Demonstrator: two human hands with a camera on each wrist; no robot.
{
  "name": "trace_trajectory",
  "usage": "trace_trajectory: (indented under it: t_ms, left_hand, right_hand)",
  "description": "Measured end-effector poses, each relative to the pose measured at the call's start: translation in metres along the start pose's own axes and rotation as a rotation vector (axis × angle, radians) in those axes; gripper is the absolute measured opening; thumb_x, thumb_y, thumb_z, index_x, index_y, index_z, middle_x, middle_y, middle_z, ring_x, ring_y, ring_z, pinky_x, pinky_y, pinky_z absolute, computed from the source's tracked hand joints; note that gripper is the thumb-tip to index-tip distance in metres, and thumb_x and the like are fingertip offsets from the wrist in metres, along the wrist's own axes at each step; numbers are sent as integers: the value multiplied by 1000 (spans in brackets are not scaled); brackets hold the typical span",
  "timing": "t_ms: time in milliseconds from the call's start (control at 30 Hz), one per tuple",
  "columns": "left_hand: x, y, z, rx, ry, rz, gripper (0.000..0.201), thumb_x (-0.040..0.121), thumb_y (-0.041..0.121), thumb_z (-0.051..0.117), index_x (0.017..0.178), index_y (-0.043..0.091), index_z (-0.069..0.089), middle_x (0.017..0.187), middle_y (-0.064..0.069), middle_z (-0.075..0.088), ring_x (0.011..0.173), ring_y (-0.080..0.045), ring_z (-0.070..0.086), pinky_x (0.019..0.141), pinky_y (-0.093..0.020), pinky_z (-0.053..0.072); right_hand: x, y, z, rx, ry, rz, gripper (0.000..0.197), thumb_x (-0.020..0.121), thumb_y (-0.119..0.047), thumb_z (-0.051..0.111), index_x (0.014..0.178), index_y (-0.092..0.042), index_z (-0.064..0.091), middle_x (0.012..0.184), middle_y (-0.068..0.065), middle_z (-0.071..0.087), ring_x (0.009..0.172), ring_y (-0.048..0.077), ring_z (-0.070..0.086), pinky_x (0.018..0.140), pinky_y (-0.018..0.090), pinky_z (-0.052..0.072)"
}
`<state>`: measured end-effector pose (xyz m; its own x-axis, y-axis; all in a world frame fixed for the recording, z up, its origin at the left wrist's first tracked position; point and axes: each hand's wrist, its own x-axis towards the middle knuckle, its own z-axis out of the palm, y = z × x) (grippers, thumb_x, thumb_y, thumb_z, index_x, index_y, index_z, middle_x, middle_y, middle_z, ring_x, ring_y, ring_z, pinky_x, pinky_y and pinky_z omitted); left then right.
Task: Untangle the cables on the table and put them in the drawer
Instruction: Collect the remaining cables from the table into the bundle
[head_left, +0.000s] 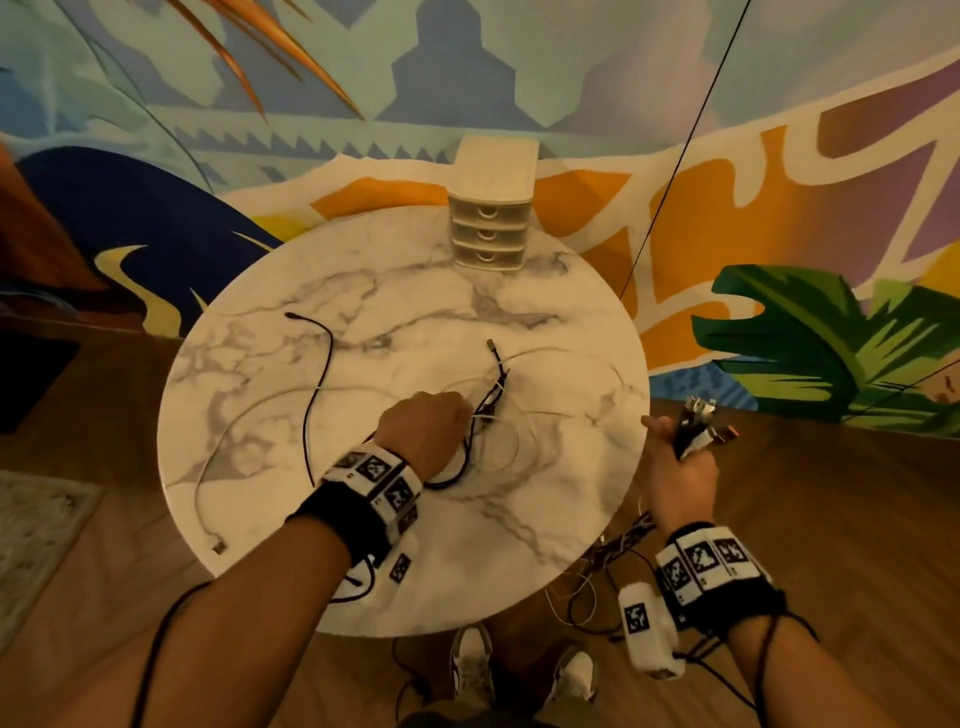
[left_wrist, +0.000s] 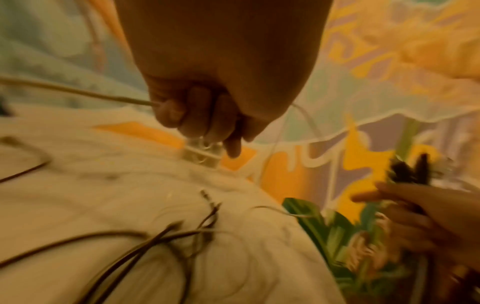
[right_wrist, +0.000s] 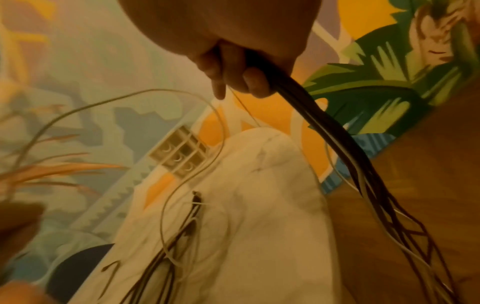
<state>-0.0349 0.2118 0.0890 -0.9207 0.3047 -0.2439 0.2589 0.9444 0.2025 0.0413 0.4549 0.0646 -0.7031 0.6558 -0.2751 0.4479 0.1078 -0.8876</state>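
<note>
Left hand (head_left: 423, 434) grip: fingers curled tight round a thin white cable (left_wrist: 78, 93), pinched above the bench (head_left: 291, 364); the cable runs out both sides of the fist, one leg toward the bench's left half, the other thin leg off toward the right hand. Just ahead of that grip, touching the bench: a tangle of black and white cables (head_left: 491, 400), with a black plug end (head_left: 491, 344) pointing away from the hand. Further left of the grip a loose black cable (head_left: 317, 384) curves across the marble, and a white one (head_left: 208, 478) runs along the near-left rim to a USB plug (head_left: 219, 546). Right hand (head_left: 680, 467) grip: closed round a bundle of sorted cables (right_wrist: 345, 131), black plus white, held off the bench's right edge; plug ends stick up above the fist, the tails hang down below it toward the wooden floor (head_left: 831, 519). Well beyond both grips, at the far rim of the bench, the small drawer unit (head_left: 491, 228) stands upright, three drawers, all look pushed in. Wrist views are motion-blurred, so finer finger detail is unclear.
</note>
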Motion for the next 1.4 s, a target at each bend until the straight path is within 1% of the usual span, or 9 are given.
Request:
trace_trajectory:
  t_ms: [133,200,300,500,733,833,1067,1233,1400]
  left_hand:
    - [-16,65,-11,254,-28,250,31,100,29,30,105,12,55,100,-10,63,91,-31,60,68,-37,42]
    - [-25,94,-13,298,-18,347,31,100,28,29,105,12,55,93,-10,62,78,-29,59,57,-33,35]
    - [-30,114,-18,263,-39,389,30,100,29,30,104,12,54,90,-9,61,69,-25,53,54,-31,33]
    - [-18,93,-43,150,30,365,31,100,39,32,99,16,54,91,-5,65,84,-28,59,67,-31,32]
    - [-4,113,-56,-631,139,240,6,92,23,55,88,20,59,75,7,60,56,-2,51,58,-23,40]
    - [-5,130,-53,-772,129,240,2,91,21,57,92,21,57,68,1,56,56,-5,51,58,-23,42]
    - [-8,165,-50,-581,63,450,9,92,20,55,93,22,64,74,3,61,66,-5,52,58,-15,39]
    - [-12,199,-59,-715,25,553,11,92,17,54,98,23,62,77,-4,65,72,-20,63,71,-46,52]
    - [-17,208,-64,-713,48,605,12,93,16,54,100,21,61,85,0,68,73,-15,66,70,-33,53]
  right_hand:
    - [-31,-29,7,42,-240,-229,22,97,-24,48,103,-19,68,75,-6,59,56,-3,54,58,20,42]
    - [-40,-36,10,-157,-371,-302,21,97,-24,48,102,-17,67,78,-3,60,59,-1,54,59,23,39]
    - [-31,-29,5,-295,-378,-288,27,98,-25,48,108,-8,66,87,13,66,75,26,60,67,35,45]
    - [5,-5,-32,-118,-204,-132,23,96,-25,51,74,-21,57,62,5,52,56,19,47,54,29,33]
    - [12,14,-42,-93,-277,35,33,96,-25,50,65,-16,56,67,13,59,60,22,48,57,30,36]
    - [11,20,-47,-159,-356,40,24,93,-33,54,76,-20,64,76,14,64,59,21,51,59,35,41]
    - [-2,-21,-86,120,-336,-177,32,98,-12,44,69,-24,52,57,-8,50,51,9,44,54,28,38]
    - [-9,-38,-91,234,-522,-302,28,92,-11,46,64,-15,48,48,-9,53,46,1,43,51,21,38]
    - [-8,-49,-101,-33,-532,-449,39,94,-2,48,61,-19,56,61,-11,57,56,-10,55,57,5,41]
